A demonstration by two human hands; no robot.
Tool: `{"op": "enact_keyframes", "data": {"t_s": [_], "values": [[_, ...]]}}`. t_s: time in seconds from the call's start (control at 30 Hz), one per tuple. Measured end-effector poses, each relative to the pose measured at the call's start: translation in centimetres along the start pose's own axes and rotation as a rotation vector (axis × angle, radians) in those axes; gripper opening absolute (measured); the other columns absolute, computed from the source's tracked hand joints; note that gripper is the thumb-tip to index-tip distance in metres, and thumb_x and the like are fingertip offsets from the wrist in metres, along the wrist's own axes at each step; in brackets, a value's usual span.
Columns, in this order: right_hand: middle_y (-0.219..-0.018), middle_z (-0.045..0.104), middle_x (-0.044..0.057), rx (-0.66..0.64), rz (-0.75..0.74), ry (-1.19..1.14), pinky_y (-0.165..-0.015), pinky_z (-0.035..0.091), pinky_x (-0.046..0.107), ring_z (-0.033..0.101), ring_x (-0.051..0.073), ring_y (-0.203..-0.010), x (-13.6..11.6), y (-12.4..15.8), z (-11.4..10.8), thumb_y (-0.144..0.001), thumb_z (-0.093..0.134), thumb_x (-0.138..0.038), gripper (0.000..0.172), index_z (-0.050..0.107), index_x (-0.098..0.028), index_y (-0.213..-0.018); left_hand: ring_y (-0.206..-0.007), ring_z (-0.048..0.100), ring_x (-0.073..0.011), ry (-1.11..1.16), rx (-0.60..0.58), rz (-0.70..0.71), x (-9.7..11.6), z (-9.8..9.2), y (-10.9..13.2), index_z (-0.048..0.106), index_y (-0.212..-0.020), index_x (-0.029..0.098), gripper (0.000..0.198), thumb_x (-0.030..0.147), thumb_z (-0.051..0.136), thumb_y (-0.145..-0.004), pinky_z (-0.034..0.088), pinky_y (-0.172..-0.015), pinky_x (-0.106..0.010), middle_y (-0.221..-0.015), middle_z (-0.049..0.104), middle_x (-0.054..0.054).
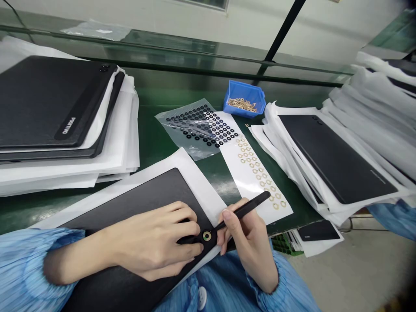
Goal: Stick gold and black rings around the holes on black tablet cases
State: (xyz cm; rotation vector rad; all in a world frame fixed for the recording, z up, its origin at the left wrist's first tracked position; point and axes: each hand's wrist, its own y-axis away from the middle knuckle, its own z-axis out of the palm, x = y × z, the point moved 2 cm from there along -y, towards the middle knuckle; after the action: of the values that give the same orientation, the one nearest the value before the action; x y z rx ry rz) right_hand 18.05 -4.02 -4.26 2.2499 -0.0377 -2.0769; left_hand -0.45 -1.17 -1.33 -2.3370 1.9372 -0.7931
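Note:
A black tablet back cover lies on white sheet material in front of me. My left hand rests on it, fingers bent and apart, fingertips beside a small gold ring at the cover's corner. Between the thumb and fingers of my right hand are black tweezers, slanting up to the right. Their tip points down close to the ring; whether it touches cannot be told. A white sheet of gold rings and a clear film with black rings lie beyond.
A blue bin holds many small gold rings. Black tablets interleaved with white sheets are piled at left. Another stack, with a black tablet on top, stands at right. A blue sleeve shows at the right edge.

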Motion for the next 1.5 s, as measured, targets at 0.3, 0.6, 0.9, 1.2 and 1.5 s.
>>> {"op": "enact_keyframes", "data": {"t_s": [0.3,0.6,0.9,1.2,1.5], "values": [[-0.049,0.053,-0.006,-0.014,-0.075,0.039,-0.034,0.042,0.016,0.052,0.008,-0.033,0.2,0.2,-0.1,-0.093,0.049,-0.034,0.018,0.046,-0.019,-0.084,-0.085,0.053,-0.0229,-0.025,-0.008,0.000,0.1,-0.1,0.0,0.066,-0.099,0.010,0.026,0.012,0.042,-0.090,0.044,-0.078,-0.036,-0.083,0.060,-0.010],[-0.058,0.050,-0.006,0.006,-0.204,0.076,-0.034,0.040,0.017,0.049,0.007,-0.036,0.3,0.3,0.1,-0.095,0.045,-0.025,0.011,0.045,-0.022,-0.084,-0.083,0.054,-0.0216,-0.076,-0.021,-0.028,0.0,0.3,0.1,0.061,-0.107,0.008,0.025,0.013,0.044,-0.090,0.042,-0.083,-0.038,-0.085,0.060,-0.010],[-0.075,0.049,-0.002,-0.022,-0.271,0.093,-0.036,0.042,0.019,0.052,0.006,-0.042,0.6,0.4,0.1,-0.094,0.044,-0.019,0.009,0.045,-0.021,-0.086,-0.084,0.052,-0.0222,-0.144,-0.043,-0.046,0.3,0.5,-0.1,0.057,-0.117,0.006,0.030,0.014,0.041,-0.092,0.040,-0.082,-0.039,-0.087,0.059,-0.009],[-0.081,0.051,-0.001,0.026,-0.309,-0.115,-0.036,0.044,0.018,0.055,0.006,-0.043,0.5,0.8,0.3,-0.096,0.039,-0.017,0.008,0.046,-0.022,-0.095,-0.082,0.052,-0.0203,-0.204,-0.038,-0.117,0.9,1.0,-0.3,0.058,-0.111,0.011,0.024,0.014,0.045,-0.091,0.042,-0.082,-0.038,-0.083,0.057,-0.006],[-0.078,0.051,0.001,-0.001,-0.286,-0.084,-0.040,0.047,0.022,0.056,0.009,-0.048,0.6,1.1,-0.1,-0.095,0.042,-0.021,0.007,0.048,-0.020,-0.093,-0.082,0.054,-0.0208,-0.181,0.000,-0.117,1.1,1.1,0.0,0.060,-0.103,0.013,0.020,0.013,0.047,-0.088,0.043,-0.087,-0.039,-0.081,0.058,-0.006]]}}
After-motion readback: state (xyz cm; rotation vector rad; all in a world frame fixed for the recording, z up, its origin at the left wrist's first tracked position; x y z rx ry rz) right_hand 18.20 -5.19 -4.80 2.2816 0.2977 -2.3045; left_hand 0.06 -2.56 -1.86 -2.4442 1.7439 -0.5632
